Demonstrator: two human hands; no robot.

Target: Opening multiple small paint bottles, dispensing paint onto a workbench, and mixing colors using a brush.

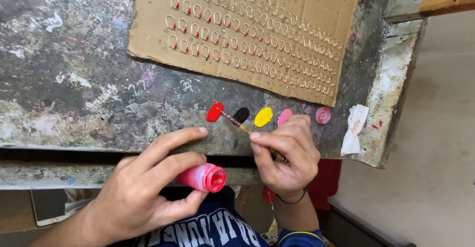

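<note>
Down at the near edge of the paint-stained counter, the left hand is curled round a small red paint bottle — thumb beneath, middle finger over the top, index finger stretched out onto the counter's edge; the bottle lies tilted on its side, its open mouth turned to the right. The right hand is pinched shut on a thin paintbrush; the brush slants up and to the left, its tip touching a red blob of paint on the counter. Just beside that blob sit a black blob, a yellow blob and a pink blob in a row; a small pink cap — possibly the bottle's, though that is hard to tell — lies at the row's right end. Beyond them lies a sheet of cardboard studded with rows of small metal hooks, many tipped red. A crumpled white tissue rests near the counter's right edge.
</note>
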